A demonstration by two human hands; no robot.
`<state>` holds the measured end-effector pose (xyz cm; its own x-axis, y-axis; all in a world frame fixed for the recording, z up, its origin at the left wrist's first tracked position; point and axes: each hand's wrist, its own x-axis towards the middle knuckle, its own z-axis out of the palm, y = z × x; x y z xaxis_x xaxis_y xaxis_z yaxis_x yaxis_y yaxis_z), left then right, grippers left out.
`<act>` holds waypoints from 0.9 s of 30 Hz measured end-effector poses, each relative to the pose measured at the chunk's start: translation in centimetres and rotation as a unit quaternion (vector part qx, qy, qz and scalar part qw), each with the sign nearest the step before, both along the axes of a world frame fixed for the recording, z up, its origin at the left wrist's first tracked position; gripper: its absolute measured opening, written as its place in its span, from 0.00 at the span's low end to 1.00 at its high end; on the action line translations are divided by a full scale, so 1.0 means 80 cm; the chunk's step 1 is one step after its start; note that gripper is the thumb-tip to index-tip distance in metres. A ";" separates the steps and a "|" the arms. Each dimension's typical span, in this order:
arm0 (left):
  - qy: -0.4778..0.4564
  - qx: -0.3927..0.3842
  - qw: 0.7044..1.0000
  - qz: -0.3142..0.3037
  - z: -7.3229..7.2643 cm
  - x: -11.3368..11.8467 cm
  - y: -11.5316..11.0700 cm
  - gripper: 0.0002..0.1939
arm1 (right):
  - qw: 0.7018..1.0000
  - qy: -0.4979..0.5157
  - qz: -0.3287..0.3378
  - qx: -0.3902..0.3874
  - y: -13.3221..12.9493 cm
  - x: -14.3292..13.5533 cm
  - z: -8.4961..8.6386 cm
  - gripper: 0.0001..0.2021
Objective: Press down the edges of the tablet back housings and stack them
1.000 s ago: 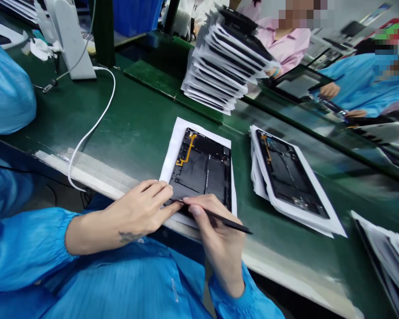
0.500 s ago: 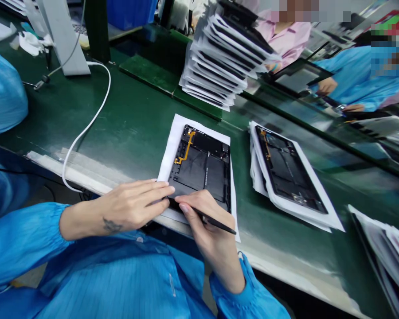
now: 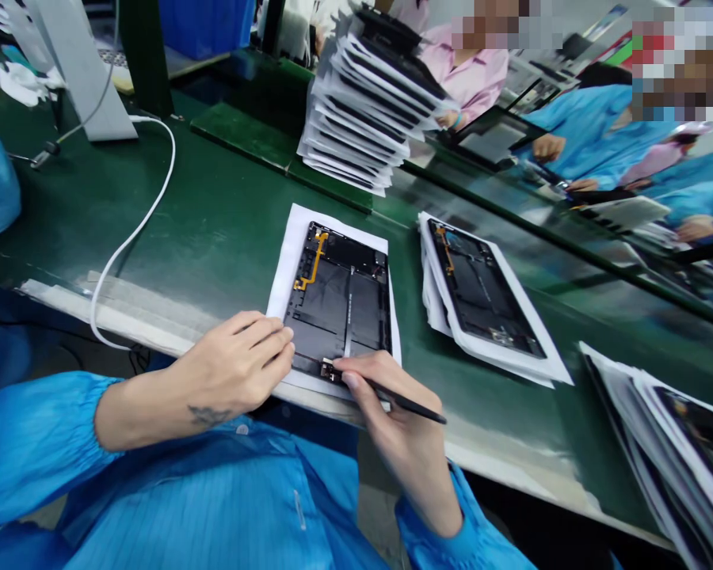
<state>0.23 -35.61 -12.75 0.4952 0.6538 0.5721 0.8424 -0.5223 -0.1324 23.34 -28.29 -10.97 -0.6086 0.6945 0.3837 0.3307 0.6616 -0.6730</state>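
My right hand (image 3: 404, 427) was pinched on a slim black tool (image 3: 416, 407) at the lower edge of the opened black device (image 3: 321, 313), which lay on white paper (image 3: 282, 245) mid-frame. My left hand (image 3: 238, 360) met the device's lower-left edge; could not tell whether it gripped.

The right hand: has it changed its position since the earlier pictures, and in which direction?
Yes. Judged against the orange flex cable in the opened tablet, the right hand has moved to the right, along the tablet's near edge.

The tool (image 3: 413, 405) and device (image 3: 318, 313) are black, the ribbon (image 3: 318, 257) yellow-orange, paper (image 3: 282, 255) white, table (image 3: 226, 226) green.
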 end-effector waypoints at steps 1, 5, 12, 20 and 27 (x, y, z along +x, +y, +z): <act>-0.003 -0.011 1.000 -0.003 0.001 0.002 0.003 0.16 | 1.000 0.005 -0.007 0.005 -0.002 -0.002 -0.001 0.07; -0.009 -0.051 0.998 -0.026 0.000 0.011 0.012 0.15 | 0.999 0.012 -0.010 0.038 -0.008 -0.006 -0.005 0.08; 0.028 -0.030 0.999 -0.010 -0.005 0.025 0.012 0.13 | 0.973 -0.099 0.084 0.191 -0.022 -0.002 -0.008 0.11; 0.053 -0.034 0.997 -0.055 -0.002 0.013 0.012 0.14 | 0.997 0.065 -0.005 0.052 -0.019 0.015 -0.023 0.12; -0.402 -0.316 0.859 0.027 0.019 -0.042 0.049 0.26 | 0.989 0.135 -0.058 -0.014 -0.017 0.019 -0.031 0.09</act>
